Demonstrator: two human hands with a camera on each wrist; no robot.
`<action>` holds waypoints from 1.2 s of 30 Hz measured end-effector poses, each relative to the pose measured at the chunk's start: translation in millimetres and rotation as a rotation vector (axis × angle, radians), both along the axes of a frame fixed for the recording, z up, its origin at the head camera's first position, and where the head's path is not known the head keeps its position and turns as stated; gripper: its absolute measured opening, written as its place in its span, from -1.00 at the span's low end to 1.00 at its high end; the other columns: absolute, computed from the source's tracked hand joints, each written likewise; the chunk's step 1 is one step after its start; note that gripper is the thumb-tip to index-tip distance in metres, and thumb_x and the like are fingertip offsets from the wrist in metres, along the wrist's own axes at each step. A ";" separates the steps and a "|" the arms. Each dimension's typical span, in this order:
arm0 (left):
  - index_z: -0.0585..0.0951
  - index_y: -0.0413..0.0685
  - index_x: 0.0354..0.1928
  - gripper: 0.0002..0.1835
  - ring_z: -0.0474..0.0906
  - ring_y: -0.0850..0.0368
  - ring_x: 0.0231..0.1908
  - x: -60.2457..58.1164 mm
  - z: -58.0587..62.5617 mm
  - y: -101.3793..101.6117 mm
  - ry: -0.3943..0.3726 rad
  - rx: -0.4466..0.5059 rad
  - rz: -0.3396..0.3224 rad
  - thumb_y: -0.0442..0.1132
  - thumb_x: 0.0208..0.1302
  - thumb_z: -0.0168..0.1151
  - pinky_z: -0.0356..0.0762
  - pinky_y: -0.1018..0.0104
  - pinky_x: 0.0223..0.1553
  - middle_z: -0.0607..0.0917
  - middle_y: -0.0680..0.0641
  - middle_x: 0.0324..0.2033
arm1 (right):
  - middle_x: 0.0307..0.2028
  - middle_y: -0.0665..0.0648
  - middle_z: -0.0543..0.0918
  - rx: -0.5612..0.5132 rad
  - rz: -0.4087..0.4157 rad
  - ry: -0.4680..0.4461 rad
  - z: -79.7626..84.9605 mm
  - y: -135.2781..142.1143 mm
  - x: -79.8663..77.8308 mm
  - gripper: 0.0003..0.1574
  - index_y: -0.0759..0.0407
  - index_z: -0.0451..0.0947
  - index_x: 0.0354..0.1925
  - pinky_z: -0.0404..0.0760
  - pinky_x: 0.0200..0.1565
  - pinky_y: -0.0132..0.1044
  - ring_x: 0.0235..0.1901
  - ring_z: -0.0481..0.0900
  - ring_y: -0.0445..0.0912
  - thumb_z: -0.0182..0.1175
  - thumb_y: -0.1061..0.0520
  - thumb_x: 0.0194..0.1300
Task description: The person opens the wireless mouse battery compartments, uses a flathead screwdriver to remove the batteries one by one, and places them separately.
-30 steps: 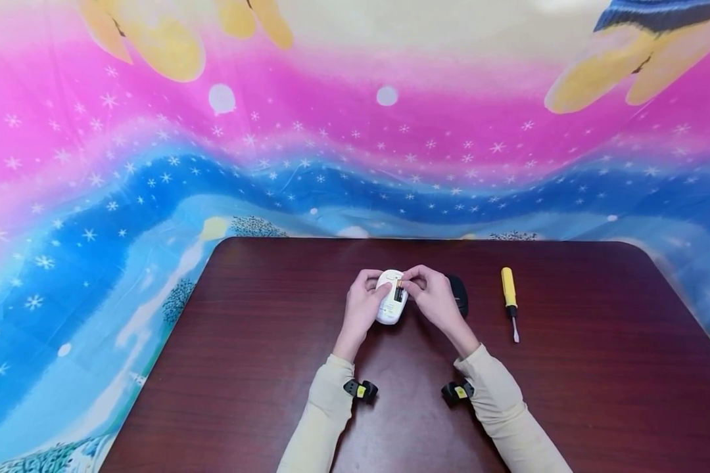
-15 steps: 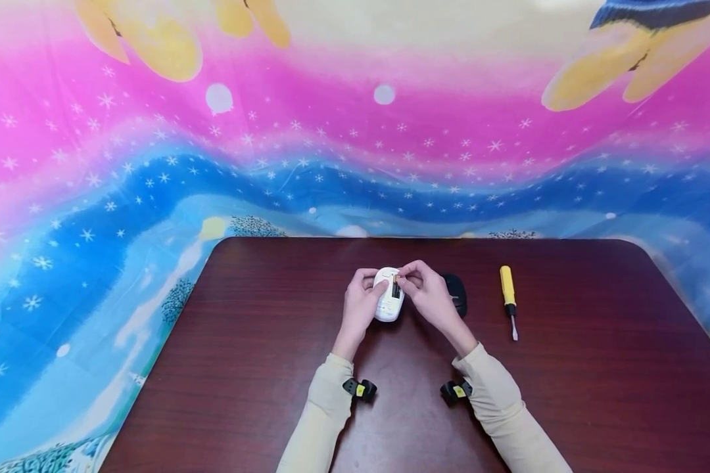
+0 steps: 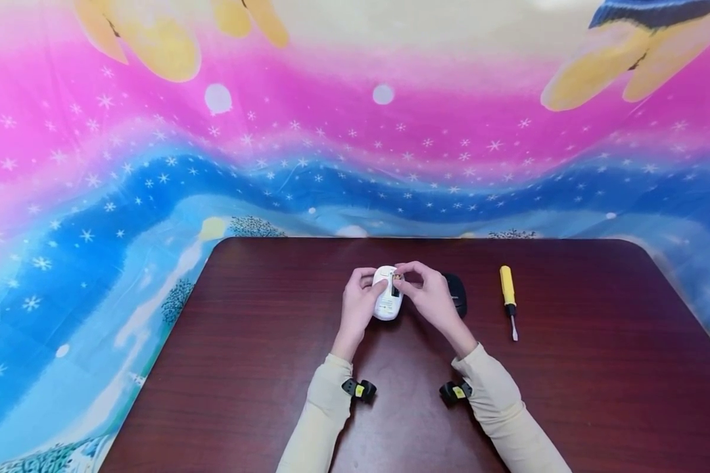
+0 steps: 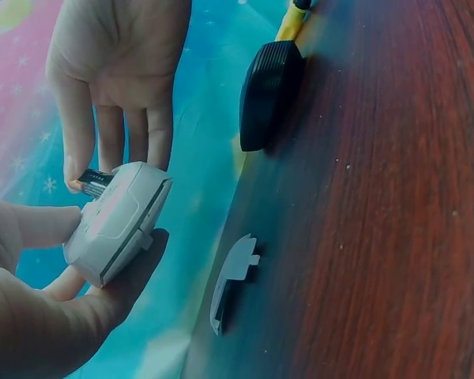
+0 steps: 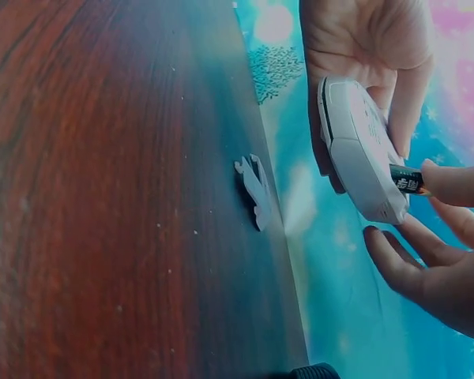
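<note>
A white computer mouse point(image 3: 384, 309) is held above the table with its underside and battery slot facing up. My left hand point(image 3: 357, 305) grips it from the left, thumb on the underside and fingers beneath. From the other side my right hand point(image 3: 434, 299) pinches the end of a battery point(image 5: 405, 179) between thumb and finger. The battery point(image 4: 96, 183) is tilted, one end in the slot and the other sticking out. Below the mouse a loose white cover point(image 4: 233, 272) lies on the table in both wrist views.
Just right of my right hand stands a black rounded object point(image 3: 457, 294) with a ribbed side. Farther right lies a yellow-handled screwdriver point(image 3: 508, 289). The dark red wooden table point(image 3: 242, 341) ends at a patterned cloth point(image 3: 307, 177) behind.
The mouse and both hands have shifted slightly left. My right fingers stay at the battery; its copper-coloured end shows a little differently in the slot.
</note>
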State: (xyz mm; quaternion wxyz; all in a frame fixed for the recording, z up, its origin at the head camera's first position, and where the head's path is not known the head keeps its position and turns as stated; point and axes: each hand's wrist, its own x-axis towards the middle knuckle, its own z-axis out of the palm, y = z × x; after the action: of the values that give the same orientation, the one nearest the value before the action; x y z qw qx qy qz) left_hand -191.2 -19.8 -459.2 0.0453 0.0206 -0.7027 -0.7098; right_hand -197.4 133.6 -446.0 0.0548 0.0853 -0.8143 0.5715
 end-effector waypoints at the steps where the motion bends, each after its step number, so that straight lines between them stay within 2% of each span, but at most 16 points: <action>1: 0.56 -0.39 0.11 -0.65 0.70 -0.08 -0.14 0.2 0.1 -0.2 0.000 -0.002 0.000 -0.42 0.32 0.34 0.60 0.24 -0.10 0.73 -0.35 -0.09 | 0.12 0.30 0.68 0.005 -0.008 0.008 0.0 -0.2 0.2 -0.80 0.34 0.68 -0.05 0.70 0.00 -0.11 0.04 0.72 0.13 0.36 0.30 0.37; 7: 0.55 -0.38 0.10 -0.66 0.70 -0.03 -0.16 -0.8 -0.8 -1.6 -0.012 -0.002 -0.006 -0.41 0.34 0.34 0.56 0.38 -0.15 0.73 -0.33 -0.09 | -0.06 0.21 0.73 0.051 -0.052 0.072 -0.2 0.3 0.9 -0.84 0.28 0.74 -0.12 0.66 -0.06 -0.30 0.00 0.68 0.04 0.42 0.27 0.32; 13: 0.56 -0.38 0.10 -0.65 0.70 -0.08 -0.13 -1.4 -2.3 -2.0 -0.020 -0.010 0.007 -0.41 0.33 0.34 0.59 0.28 -0.11 0.73 -0.35 -0.09 | -0.10 0.19 0.75 0.046 -0.008 0.030 1.1 1.6 2.2 -0.79 0.24 0.73 -0.06 0.63 -0.22 -0.36 -0.22 0.73 0.02 0.41 0.28 0.32; 17: 0.55 -0.39 0.11 -0.66 0.69 -0.06 -0.14 -1.4 -1.2 -1.5 -0.026 -0.019 0.018 -0.42 0.34 0.33 0.58 0.27 -0.10 0.73 -0.36 -0.08 | -0.11 0.23 0.74 0.024 0.010 0.027 1.6 0.3 2.5 -0.75 0.28 0.70 -0.02 0.62 -0.20 -0.39 -0.21 0.70 0.02 0.39 0.31 0.33; 22: 0.53 -0.47 0.08 -0.69 0.66 -0.08 -0.19 -3.3 -1.0 -0.8 -0.048 -0.038 0.032 -0.49 0.35 0.27 0.54 0.33 -0.16 0.70 -0.42 -0.09 | -0.14 0.30 0.69 -0.094 -0.002 0.051 0.2 -2.1 1.4 -0.75 0.40 0.62 -0.01 0.61 -0.16 -0.43 -0.21 0.67 -0.10 0.34 0.37 0.35; 26: 0.54 -0.45 0.09 -0.69 0.64 -0.03 -0.22 -4.4 -0.4 -2.2 -0.057 -0.036 0.054 -0.47 0.35 0.26 0.50 0.39 -0.22 0.71 -0.41 -0.09 | -0.13 0.37 0.62 -0.259 -0.008 0.031 0.9 -2.5 1.3 -0.71 0.52 0.52 0.04 0.74 -0.16 -0.17 -0.28 0.67 -0.20 0.26 0.43 0.39; 29: 0.55 -0.40 0.12 -0.67 0.64 0.00 -0.21 -4.6 -0.6 -4.5 -0.053 -0.019 0.056 -0.42 0.37 0.28 0.51 0.39 -0.23 0.72 -0.37 -0.07 | -0.13 0.36 0.59 -0.360 -0.008 -0.020 1.2 -2.2 1.0 -0.72 0.56 0.48 0.07 0.76 -0.23 -0.06 -0.31 0.68 -0.21 0.20 0.43 0.43; 32: 0.55 -0.36 0.13 -0.66 0.64 -0.01 -0.19 -4.8 -1.5 -7.5 -0.050 -0.011 0.043 -0.39 0.38 0.30 0.53 0.35 -0.21 0.72 -0.34 -0.06 | -0.16 0.28 0.63 -0.389 -0.024 -0.057 1.0 -2.4 0.6 -0.74 0.55 0.52 0.05 0.76 -0.31 -0.13 -0.33 0.69 -0.21 0.20 0.41 0.45; 36: 0.56 -0.33 0.13 -0.67 0.65 -0.01 -0.17 -4.7 -1.4 -11.3 -0.050 -0.020 0.039 -0.39 0.37 0.31 0.55 0.31 -0.15 0.72 -0.32 -0.05 | -0.23 0.18 0.68 -0.426 -0.028 -0.093 1.2 -2.8 0.6 -0.76 0.57 0.56 0.01 0.76 -0.34 -0.03 -0.36 0.73 -0.13 0.20 0.39 0.46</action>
State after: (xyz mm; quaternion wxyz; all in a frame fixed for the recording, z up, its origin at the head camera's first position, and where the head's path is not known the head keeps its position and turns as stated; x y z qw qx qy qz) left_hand -195.9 -31.1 -460.6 0.0416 0.0518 -0.7100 -0.7011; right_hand -196.8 130.8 -444.8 0.0419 0.0343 -0.6779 0.7332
